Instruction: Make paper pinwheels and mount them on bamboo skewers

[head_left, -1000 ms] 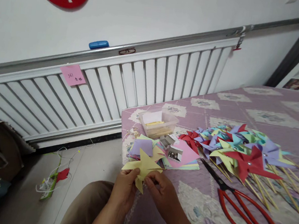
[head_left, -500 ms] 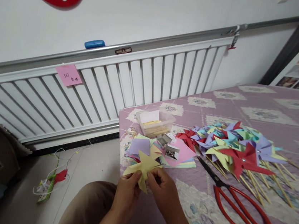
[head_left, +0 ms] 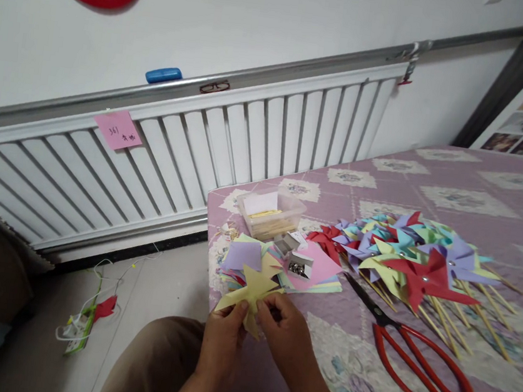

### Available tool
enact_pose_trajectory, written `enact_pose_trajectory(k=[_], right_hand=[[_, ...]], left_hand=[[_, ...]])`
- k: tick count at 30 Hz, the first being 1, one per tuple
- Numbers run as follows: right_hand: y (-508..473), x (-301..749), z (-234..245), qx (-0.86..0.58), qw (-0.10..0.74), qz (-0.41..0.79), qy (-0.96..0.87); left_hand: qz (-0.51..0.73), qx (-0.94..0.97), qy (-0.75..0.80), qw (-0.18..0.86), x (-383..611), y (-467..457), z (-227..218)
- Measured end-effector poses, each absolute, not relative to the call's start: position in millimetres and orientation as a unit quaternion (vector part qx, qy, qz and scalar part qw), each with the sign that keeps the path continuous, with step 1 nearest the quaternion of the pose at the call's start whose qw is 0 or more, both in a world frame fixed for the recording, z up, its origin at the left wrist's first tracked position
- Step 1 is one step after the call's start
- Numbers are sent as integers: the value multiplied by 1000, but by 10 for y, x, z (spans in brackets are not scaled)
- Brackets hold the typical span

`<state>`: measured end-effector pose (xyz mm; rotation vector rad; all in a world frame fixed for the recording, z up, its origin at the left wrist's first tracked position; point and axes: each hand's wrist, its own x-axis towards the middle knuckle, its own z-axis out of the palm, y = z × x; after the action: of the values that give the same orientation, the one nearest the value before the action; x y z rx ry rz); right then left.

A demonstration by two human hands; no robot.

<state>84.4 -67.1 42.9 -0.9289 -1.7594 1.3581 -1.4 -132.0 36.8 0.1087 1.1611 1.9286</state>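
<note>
My left hand [head_left: 224,338] and my right hand [head_left: 286,334] both pinch a pale yellow paper pinwheel shape [head_left: 250,292], held just above the near corner of the bed. Fingers of both hands are closed on its centre and lower points. Just beyond it lies a stack of coloured paper sheets [head_left: 314,271] with cut shapes and small open boxes of metal pins [head_left: 299,265] on top.
A pile of finished pinwheels on wooden sticks [head_left: 418,264] lies to the right on the purple bedspread [head_left: 455,193]. Red-handled scissors [head_left: 417,358] lie in front of them. A clear plastic tub [head_left: 271,215] stands at the corner. A white radiator [head_left: 177,148] runs behind; a power strip [head_left: 79,326] is on the floor.
The view has shifted slightly. My hands have kept hold of the yellow pinwheel shape and drawn a little closer together around its centre.
</note>
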Motion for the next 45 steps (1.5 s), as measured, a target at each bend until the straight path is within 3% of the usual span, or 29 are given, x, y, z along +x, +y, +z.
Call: enact_pose_trajectory(k=[19,28,38,45], right_hand=[[-691,859,393,-339,348,510,-710],[-508,1014,429,-365,371,565,-640],[-562,1067,461,-219,258,622,-706],[-601,1086,441,-165,227,567,-774]], left_hand=[[729,79,544,407,-75,-1334,293],[740,46,552,380,-283,-1394,425],[634,173,600,455,-603,-1621,510],[590,190,578,530,-641,-1661,619]])
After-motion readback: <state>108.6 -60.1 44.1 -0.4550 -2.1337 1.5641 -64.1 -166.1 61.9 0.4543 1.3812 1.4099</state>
